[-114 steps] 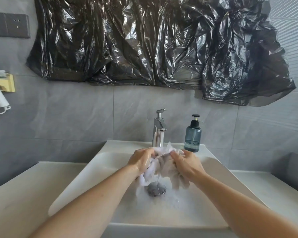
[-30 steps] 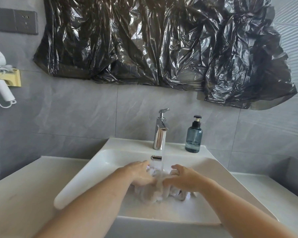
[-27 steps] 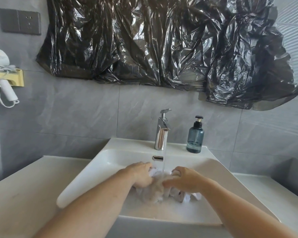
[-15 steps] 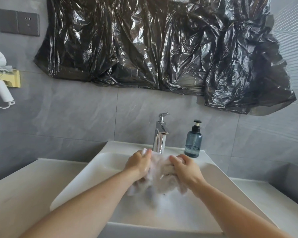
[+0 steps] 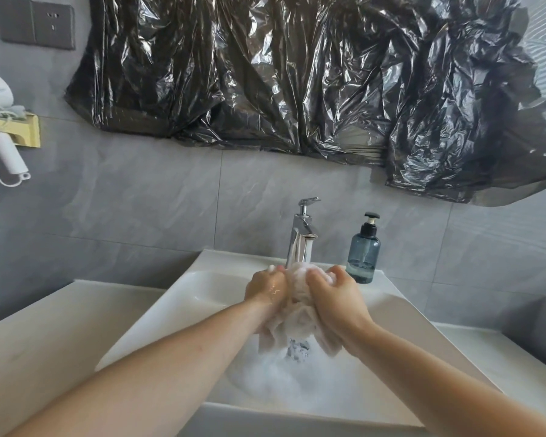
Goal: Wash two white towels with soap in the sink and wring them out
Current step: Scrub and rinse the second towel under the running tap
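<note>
- Gripping from both sides: left hand (image 5: 265, 291) and right hand (image 5: 336, 296) each have fingers curled round one bunched white towel (image 5: 298, 313), held between them above the basin.
- Left hand sits at 9 o'clock of the bundle, right hand at 3 o'clock; knuckles up, skin wet and shiny on the left.
- Towel ends hang down at 6 o'clock from the hands, dangling over the drain (image 5: 298, 350); top of the bundle sits just under the tap outlet.
- Only one cloth mass can be told apart; whether it is one towel or two, cannot tell.
- Water runs from the faucet (image 5: 303, 228) at 12 o'clock onto the top of the bundle.
- Foam (image 5: 284, 373) covers the basin floor around the drain.
- Sink (image 5: 177, 310) is white, rectangular, set in a pale counter (image 5: 44, 335).
- Soap bottle (image 5: 363, 252), blue-grey with black pump, stands upright on the sink ledge at 2 o'clock of the hands, beside the faucet.
- Black plastic sheet (image 5: 297, 74) hangs on the grey tiled wall above.
- Hair dryer (image 5: 0, 127) in a yellow holder at far 10 o'clock; wall socket (image 5: 37, 25) above it.
</note>
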### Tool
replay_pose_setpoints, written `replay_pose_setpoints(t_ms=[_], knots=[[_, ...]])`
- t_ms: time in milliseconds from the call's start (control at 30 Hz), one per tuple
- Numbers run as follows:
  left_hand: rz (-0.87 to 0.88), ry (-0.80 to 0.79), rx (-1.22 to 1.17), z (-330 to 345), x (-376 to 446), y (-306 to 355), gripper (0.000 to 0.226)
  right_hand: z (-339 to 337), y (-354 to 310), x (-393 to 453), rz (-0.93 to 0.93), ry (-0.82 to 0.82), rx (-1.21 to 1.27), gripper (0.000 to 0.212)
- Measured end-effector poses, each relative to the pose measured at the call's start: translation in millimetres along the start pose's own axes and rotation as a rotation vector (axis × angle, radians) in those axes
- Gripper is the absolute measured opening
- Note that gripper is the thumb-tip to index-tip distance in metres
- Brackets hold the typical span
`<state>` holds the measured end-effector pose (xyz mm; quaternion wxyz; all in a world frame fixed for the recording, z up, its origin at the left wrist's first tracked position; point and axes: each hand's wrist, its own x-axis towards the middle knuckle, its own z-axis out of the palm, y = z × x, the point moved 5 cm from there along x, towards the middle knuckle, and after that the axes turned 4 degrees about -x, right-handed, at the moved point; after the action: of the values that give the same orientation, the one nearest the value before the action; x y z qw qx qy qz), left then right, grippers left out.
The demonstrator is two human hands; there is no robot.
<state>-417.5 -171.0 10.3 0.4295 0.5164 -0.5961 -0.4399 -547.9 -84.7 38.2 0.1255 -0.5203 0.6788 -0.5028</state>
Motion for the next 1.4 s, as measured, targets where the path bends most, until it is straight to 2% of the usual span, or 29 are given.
replay_pose_setpoints(t_ms=[100,167,200,267,367,433,533,567,633,700,733,833,933,1000,1067,1100,1167,1267,1300,1400], knots=[[0.005,-0.150,-0.225,13,0,-4,0.040,-1,1,10,0.076,0.005,0.047,0.032],[0.047,-0.245,-0.242,24,-8,-4,0.022,-3,8,22,0.154,0.034,0.096,0.030],[0.060,-0.245,-0.210,24,-9,-4,0.025,-1,10,23,0.176,0.036,0.109,0.029],[0.089,-0.125,-0.121,14,1,-3,0.037,7,10,14,0.210,-0.023,0.162,0.026],[0.008,0.064,0.021,-7,12,-6,0.038,20,11,5,0.235,-0.172,0.217,0.020],[0.023,-0.019,-0.034,0,12,-6,0.043,18,12,12,0.222,-0.123,0.119,0.021],[0.046,-0.274,-0.116,24,-2,-8,0.060,6,21,25,0.264,0.009,0.107,0.027],[0.069,-0.290,-0.088,26,-3,-8,0.058,3,21,24,0.274,0.032,0.112,0.027],[0.124,-0.187,-0.069,18,5,-4,0.049,5,20,21,0.264,0.003,0.170,0.024],[0.139,-0.066,-0.160,6,10,0,0.042,11,13,15,0.241,-0.086,0.272,0.018],[0.133,-0.054,-0.229,4,12,1,0.039,13,8,16,0.200,-0.110,0.283,0.016],[0.197,-0.205,-0.321,12,-10,17,0.032,6,3,34,0.138,0.028,0.262,0.019],[0.286,-0.300,-0.287,16,-19,21,0.040,4,15,41,0.180,0.079,0.192,0.027],[0.314,-0.165,-0.190,12,-7,14,0.037,9,24,39,0.191,-0.009,0.162,0.035],[0.263,-0.025,-0.151,9,7,1,0.043,12,32,35,0.269,-0.161,0.214,0.056],[0.205,-0.024,-0.209,9,10,-3,0.055,12,34,32,0.306,-0.239,0.227,0.071],[0.123,-0.181,-0.372,13,18,-8,0.077,14,38,29,0.317,-0.327,0.242,0.088],[0.181,-0.450,-0.415,25,14,-6,0.069,8,44,31,0.299,-0.235,0.336,0.065],[0.177,-0.462,-0.398,29,11,-8,0.071,6,45,32,0.302,-0.179,0.361,0.056],[0.127,-0.342,-0.348,41,19,-21,0.088,5,33,24,0.262,-0.105,0.395,0.034]])
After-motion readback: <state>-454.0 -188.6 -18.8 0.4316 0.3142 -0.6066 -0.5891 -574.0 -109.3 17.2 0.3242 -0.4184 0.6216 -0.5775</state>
